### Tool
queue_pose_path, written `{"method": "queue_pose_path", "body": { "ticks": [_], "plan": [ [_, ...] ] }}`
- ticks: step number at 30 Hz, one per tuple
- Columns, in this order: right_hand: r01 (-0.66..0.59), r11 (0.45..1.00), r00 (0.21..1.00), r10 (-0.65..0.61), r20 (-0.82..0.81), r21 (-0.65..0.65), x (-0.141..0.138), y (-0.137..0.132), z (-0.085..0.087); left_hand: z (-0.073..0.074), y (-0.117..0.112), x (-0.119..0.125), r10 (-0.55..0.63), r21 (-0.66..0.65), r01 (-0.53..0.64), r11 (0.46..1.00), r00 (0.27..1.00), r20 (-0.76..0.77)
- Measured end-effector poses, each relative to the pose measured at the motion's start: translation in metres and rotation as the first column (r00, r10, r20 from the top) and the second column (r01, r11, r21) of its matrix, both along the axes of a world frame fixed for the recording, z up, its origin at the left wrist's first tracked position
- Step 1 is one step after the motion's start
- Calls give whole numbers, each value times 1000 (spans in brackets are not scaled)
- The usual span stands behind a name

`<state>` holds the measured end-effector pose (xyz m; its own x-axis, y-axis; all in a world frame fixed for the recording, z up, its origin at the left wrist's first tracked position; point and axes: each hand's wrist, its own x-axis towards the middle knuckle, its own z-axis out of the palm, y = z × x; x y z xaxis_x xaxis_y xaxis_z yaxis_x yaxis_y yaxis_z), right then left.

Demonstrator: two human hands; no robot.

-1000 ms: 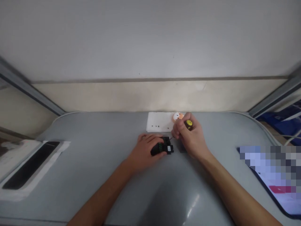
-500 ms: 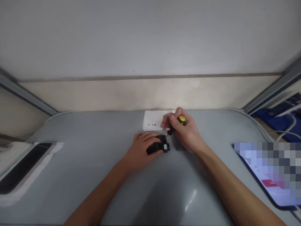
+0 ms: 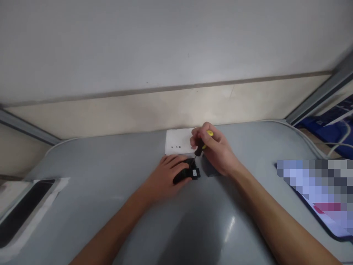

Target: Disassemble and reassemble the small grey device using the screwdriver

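Note:
On the grey table, my left hand (image 3: 171, 174) grips a small black device (image 3: 195, 172) with a white label, its fingers over the top and the thumb along the near side. The exact kind of device cannot be made out. A black and yellow screwdriver (image 3: 199, 148) is held in my right hand (image 3: 217, 149), tilted, with its shaft pointing down into the device. Part of the device is hidden under my left fingers. A dark flat piece (image 3: 211, 167) lies partly beneath my right hand. White paper (image 3: 176, 139) behind the hands bears several tiny dark bits, perhaps screws.
A tablet-like screen (image 3: 317, 191), partly pixelated, lies at the right. To the left is a black flat panel (image 3: 24, 209) on white paper. A pale wall (image 3: 138, 112) borders the table's back edge, and cables (image 3: 342, 141) run at the far right.
The view has tilted slightly. The screwdriver stands a little more upright, and my right hand has shifted slightly. My left hand stays on the device.

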<state>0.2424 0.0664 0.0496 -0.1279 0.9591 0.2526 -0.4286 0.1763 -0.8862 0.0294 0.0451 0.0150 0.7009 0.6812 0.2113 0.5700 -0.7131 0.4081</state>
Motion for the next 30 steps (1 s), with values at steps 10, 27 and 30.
{"method": "queue_pose_path", "body": {
  "ticks": [10, 27, 30],
  "plan": [
    [-48, 994, 988, 34, -148, -93, -12, -5, 3, -4, 3, -3, 1, -67, 2, 998, 999, 53],
    [-44, 992, 993, 30, -114, -121, -10, -10, 12, -6, 2, -2, 16, -8, -15, 1000, 997, 82],
    [-28, 991, 998, 21, -56, -131, -9, -9, 11, -8, 1, -2, 25, 2, -26, 1000, 996, 82]
  ]
}}
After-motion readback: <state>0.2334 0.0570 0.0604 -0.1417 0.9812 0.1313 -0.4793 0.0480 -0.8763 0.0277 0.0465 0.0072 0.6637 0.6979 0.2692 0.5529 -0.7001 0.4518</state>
